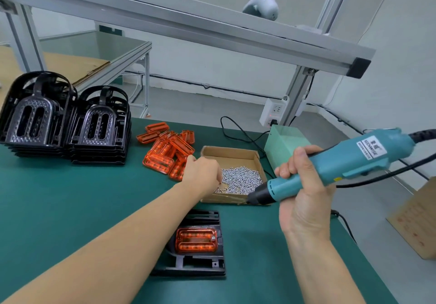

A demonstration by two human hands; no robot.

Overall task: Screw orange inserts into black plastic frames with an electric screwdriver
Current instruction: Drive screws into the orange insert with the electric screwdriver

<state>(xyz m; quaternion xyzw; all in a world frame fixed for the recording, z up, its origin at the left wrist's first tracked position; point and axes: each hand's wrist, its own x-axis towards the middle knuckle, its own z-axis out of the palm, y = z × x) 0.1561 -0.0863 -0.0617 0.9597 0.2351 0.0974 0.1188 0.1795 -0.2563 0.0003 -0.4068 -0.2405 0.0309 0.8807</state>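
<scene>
A black plastic frame (207,266) lies on the green mat in front of me with an orange insert (195,240) seated in it and one silver screw at the insert's right end. My left hand (203,174) reaches into a cardboard box (231,155) of silver screws (243,180), its fingers curled at the pile's left edge; whether it pinches a screw is hidden. My right hand (304,195) grips a teal electric screwdriver (330,164), tip pointing down-left over the box's front corner.
Loose orange inserts (167,150) are heaped behind the box. Two stacks of black frames (63,119) stand at the far left. A green power unit (285,145), cables and a socket strip sit at the back right. An aluminium beam crosses overhead. The table's right edge is close.
</scene>
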